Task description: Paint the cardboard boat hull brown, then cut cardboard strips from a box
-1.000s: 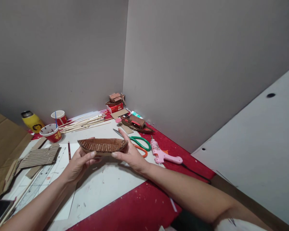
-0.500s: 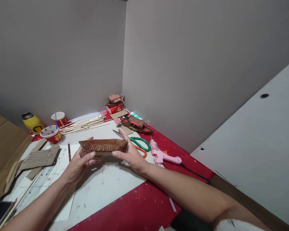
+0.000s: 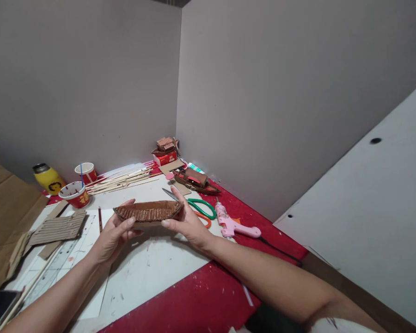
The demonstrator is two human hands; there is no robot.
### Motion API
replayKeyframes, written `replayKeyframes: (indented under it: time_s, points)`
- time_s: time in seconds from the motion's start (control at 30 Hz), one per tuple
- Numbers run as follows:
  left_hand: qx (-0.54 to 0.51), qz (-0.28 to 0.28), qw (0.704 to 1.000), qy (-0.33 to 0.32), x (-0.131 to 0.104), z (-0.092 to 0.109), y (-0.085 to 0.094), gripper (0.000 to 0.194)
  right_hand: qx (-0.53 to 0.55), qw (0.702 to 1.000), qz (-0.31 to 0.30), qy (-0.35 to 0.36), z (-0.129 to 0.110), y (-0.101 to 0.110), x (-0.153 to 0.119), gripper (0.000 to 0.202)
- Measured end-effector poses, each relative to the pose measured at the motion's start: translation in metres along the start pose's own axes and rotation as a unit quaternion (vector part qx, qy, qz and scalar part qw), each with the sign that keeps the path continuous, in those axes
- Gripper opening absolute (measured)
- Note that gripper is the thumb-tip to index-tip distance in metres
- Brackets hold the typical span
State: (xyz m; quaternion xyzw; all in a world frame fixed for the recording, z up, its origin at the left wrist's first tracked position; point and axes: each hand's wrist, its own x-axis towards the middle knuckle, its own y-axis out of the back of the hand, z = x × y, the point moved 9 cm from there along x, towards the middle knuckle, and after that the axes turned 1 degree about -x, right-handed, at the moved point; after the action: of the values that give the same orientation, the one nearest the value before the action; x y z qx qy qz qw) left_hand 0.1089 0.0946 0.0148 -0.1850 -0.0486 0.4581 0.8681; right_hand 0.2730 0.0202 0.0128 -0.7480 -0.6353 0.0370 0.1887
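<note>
Your left hand (image 3: 116,233) and right hand (image 3: 192,229) are closed lightly on a small brown boat (image 3: 147,211), one at each end, thumbs on the near side and fingers curled behind and under it. Each grip is only as wide as the hull. You have the boat raised above a white board (image 3: 152,268), its ribbed inside facing you.

Just beyond your right hand lie scissors (image 3: 214,212) with one green and one orange handle, partly hidden by that hand. To their right, a pink glue gun (image 3: 229,226) rests on the red tabletop (image 3: 197,296). Near your left hand are a pencil (image 3: 100,219) and, further left, a ridged piece of cardboard (image 3: 60,227).

Farther out, past the scissors, sits a roofed boat (image 3: 198,178); another model (image 3: 165,145) stands on a red box (image 3: 165,159) in the corner. Thin sticks (image 3: 121,180) lie to the left of that box. At their left end are two paper cups (image 3: 79,200), the nearer with a blue stick in it, then a yellow bottle (image 3: 47,179).
</note>
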Motion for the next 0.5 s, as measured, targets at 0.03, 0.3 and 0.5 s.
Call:
replayKeyframes:
  time_s: [0.03,0.3,0.5]
  points:
    - [-0.001,-0.002,1.0,-0.001,-0.0003,0.0005,-0.0004,0.065,0.0,1.0,0.0,0.001,-0.0003,-0.0001,-0.0002,0.118]
    - [0.019,-0.015,1.0,-0.011,0.0014,-0.0007,0.0029,0.069,0.008,1.0,-0.009,0.005,-0.0019,-0.0023,-0.0006,0.12]
    - [0.017,0.008,1.0,-0.023,0.0025,0.0048,0.0054,0.072,0.011,1.0,-0.019,0.002,-0.0008,-0.0041,0.001,0.121]
